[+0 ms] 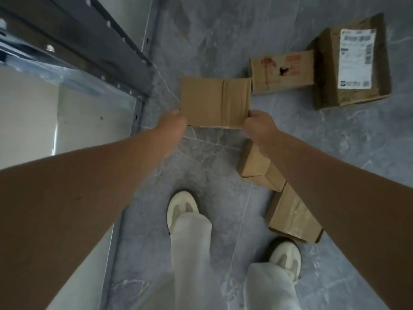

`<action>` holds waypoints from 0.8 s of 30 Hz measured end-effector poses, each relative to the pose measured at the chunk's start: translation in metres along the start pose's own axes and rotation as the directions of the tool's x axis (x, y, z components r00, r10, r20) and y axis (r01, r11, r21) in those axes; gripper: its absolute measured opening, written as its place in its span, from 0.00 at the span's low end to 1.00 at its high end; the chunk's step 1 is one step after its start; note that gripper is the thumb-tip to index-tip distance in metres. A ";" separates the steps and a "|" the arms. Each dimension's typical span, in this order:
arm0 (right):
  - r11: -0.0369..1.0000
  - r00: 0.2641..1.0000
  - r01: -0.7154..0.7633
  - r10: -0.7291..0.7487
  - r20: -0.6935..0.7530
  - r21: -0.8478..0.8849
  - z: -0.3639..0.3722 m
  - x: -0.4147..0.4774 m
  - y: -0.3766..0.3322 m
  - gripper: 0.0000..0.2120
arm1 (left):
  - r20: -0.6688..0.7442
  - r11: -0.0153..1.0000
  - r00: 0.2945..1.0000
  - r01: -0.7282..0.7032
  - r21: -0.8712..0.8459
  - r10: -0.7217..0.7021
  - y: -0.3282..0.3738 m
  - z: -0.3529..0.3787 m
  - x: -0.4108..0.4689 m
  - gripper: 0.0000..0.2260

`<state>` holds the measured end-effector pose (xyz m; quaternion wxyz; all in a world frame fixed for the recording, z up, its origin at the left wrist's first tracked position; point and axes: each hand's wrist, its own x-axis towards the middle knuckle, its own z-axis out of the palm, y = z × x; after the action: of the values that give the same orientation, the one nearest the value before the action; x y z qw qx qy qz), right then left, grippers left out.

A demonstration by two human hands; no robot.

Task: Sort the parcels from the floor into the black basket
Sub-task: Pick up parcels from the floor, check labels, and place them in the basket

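Beside the grey metal shelving (89,41) on the left, the left hand (173,121) grips the near left corner of the taped cardboard box (212,101), which is held above the floor. The right hand (257,124) pinches its near right corner. Corner holds probably slip, so fingers are best slid underneath and the box kept level. The black basket is out of view.
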<state>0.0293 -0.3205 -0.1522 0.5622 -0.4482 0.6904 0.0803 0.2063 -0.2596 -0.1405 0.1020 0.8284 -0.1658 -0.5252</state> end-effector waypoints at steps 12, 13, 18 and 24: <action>0.911 0.969 0.230 -0.183 -0.164 0.343 -0.113 -0.153 -0.101 0.28 | -0.205 0.877 0.955 -0.280 -0.389 0.214 0.106 -0.075 -0.174 0.16; 0.895 0.962 0.256 -0.200 -0.186 0.364 -0.132 -0.174 -0.120 0.29 | -0.234 0.857 0.946 -0.306 -0.414 0.224 0.126 -0.086 -0.198 0.16; 0.826 0.919 0.389 -0.315 -0.238 0.408 -0.225 -0.298 -0.211 0.30 | -0.364 0.754 0.879 -0.458 -0.470 0.308 0.223 -0.150 -0.327 0.20; 0.843 0.889 0.454 -0.409 -0.206 0.287 -0.317 -0.476 -0.273 0.26 | -0.489 0.589 0.786 -0.612 -0.528 0.378 0.275 -0.212 -0.511 0.22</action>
<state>-0.0164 -0.4237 0.4716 0.5836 -0.4968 0.6120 -0.1952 0.1507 -0.3201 0.4721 0.5587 0.7294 -0.1764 -0.3532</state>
